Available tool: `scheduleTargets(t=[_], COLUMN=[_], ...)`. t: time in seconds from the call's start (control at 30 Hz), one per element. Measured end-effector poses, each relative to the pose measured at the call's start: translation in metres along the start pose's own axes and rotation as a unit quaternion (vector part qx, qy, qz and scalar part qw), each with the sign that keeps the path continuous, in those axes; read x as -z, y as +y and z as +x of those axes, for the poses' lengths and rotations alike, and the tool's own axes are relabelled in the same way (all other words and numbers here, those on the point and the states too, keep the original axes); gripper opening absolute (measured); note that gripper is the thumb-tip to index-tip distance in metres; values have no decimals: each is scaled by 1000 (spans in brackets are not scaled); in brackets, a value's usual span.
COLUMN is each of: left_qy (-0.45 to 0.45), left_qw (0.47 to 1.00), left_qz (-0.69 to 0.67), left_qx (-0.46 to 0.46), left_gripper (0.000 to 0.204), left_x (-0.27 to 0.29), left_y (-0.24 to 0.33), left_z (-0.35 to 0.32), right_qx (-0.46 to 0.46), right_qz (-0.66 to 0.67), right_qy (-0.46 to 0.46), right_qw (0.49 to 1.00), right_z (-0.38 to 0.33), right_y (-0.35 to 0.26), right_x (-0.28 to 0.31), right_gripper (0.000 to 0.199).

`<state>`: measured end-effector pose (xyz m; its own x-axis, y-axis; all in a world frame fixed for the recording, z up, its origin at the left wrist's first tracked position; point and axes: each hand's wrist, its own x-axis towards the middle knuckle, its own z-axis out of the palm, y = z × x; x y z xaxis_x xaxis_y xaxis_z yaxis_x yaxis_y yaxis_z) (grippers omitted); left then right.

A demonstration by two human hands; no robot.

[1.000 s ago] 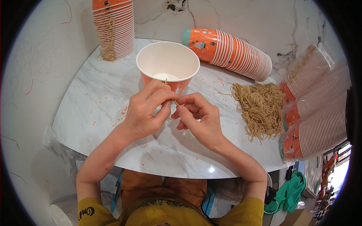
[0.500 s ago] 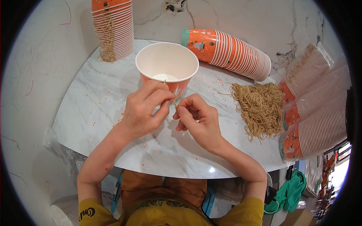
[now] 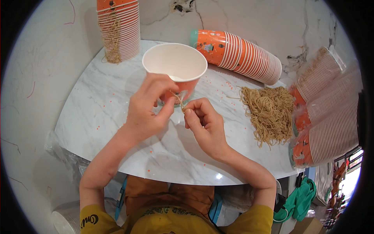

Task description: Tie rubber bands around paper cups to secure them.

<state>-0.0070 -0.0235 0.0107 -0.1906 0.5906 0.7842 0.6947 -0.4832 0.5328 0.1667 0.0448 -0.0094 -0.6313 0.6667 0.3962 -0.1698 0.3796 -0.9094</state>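
Observation:
A short tan string [image 3: 180, 102] sticks up from my right hand [image 3: 206, 124], whose thumb and forefinger pinch it. Close by, the thumb and fingers of my left hand [image 3: 146, 105] are apart. The string's loose end reaches toward its fingertips; I see no grip on it there. Right behind both hands an orange paper bucket [image 3: 188, 89] with a white inside stands upright, its mouth up. My left fingers cover part of its front. To the right on the table lies a heap of tan strings [image 3: 269, 113].
A tall stack of orange paper buckets [image 3: 119, 33], strings hanging down it, stands at the back left. Another stack [image 3: 241, 56] lies on its side at the back. Bagged stacks [image 3: 331, 132] line the right edge. Small orange dots litter the marbled table [image 3: 89, 128].
My left thumb and fingers have spread apart and come away from the string. My right hand keeps its pinch in nearly the same place.

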Motion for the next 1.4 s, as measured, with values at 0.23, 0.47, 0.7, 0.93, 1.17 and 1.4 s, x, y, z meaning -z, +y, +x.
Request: scheduleTargets(t=[0.23, 0.47, 0.7, 0.93, 1.17, 1.4], left_qy=[-1, -139, -165, -175, -71, -18], left_qw=[975, 935, 923, 842, 802, 791], left_qz=[-82, -145, -182, -263, -353, -357], left_qx=[209, 291, 297, 436, 476, 497], left_gripper=[8, 11, 9, 5, 3, 8], left_x=[15, 14, 6, 10, 4, 10], left_y=[-19, -24, -18, -11, -4, 0], left_z=[-14, -20, -25, -20, -9, 27], right_qx=[-78, 23, 43, 96, 239, 299], right_qz=[-80, -244, -295, -291, -452, -476], right_qy=[-50, -58, -73, -75, -143, -170], right_qw=[992, 968, 952, 949, 847, 809], right_z=[-14, -13, -15, -17, -21, -30], right_y=[34, 41, 48, 43, 42, 41], right_x=[-10, -11, -9, -9, -10, -15], right_gripper=[23, 17, 16, 11, 13, 24])
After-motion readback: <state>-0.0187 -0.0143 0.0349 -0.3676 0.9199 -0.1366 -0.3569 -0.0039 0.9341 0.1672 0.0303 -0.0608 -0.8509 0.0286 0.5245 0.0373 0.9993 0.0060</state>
